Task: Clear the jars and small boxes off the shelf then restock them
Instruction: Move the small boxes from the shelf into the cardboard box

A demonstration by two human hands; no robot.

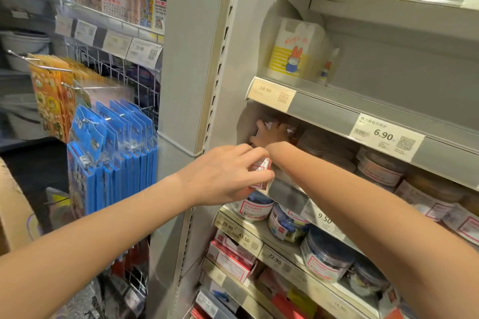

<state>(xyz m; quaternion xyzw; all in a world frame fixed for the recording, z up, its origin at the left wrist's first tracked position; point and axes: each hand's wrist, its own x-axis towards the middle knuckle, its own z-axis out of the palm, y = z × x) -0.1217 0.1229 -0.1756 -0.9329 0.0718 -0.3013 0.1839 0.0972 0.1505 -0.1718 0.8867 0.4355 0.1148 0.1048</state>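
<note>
My left hand [228, 173] grips several small white and red boxes [261, 167] just in front of the shelf edge [287, 195]. My right hand [270, 133] reaches deep into the left end of that shelf, under the 6.90 price rail, and its fingers hold small white boxes [269, 125] at the back. Round clear jars [383, 171] with white and red labels fill the same shelf to the right of my right arm.
The shelf below holds more labelled jars [326, 256], with red and white boxes [230, 256] beneath. A bunny carton [295, 49] stands on the shelf above. Blue packets [114, 153] and orange packets [51, 96] hang on hooks at left. A cardboard box [13, 210] sits far left.
</note>
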